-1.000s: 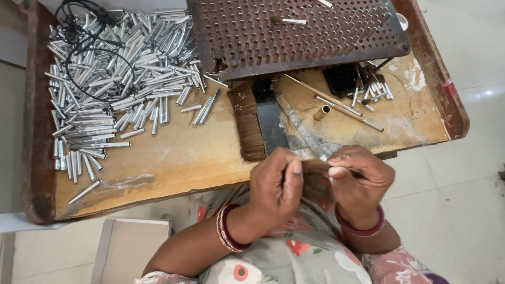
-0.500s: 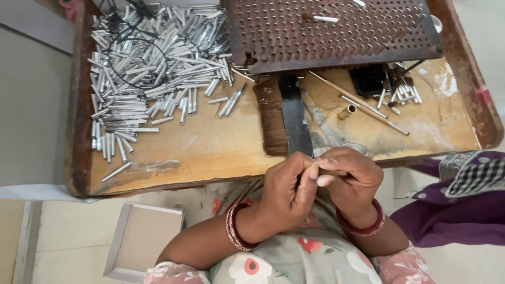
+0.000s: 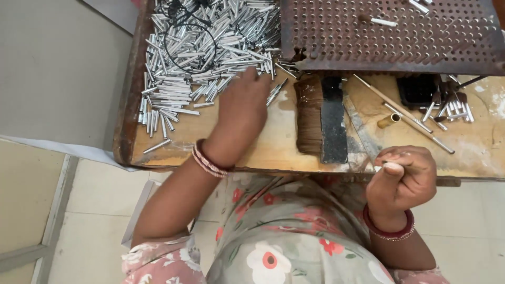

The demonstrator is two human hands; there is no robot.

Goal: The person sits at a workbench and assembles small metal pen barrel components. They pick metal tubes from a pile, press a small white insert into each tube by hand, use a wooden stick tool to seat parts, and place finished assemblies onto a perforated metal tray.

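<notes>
The person wears a grey-green dress (image 3: 294,236) printed with red and white flowers, short-sleeved. The left hand (image 3: 244,108) has striped red-and-white bangles (image 3: 208,160) at the wrist. The right hand (image 3: 402,179) has dark red bangles (image 3: 389,229).

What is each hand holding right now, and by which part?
The left hand rests on the silver tubes, grip hidden. The right hand is closed; what it pinches cannot be told.
</notes>
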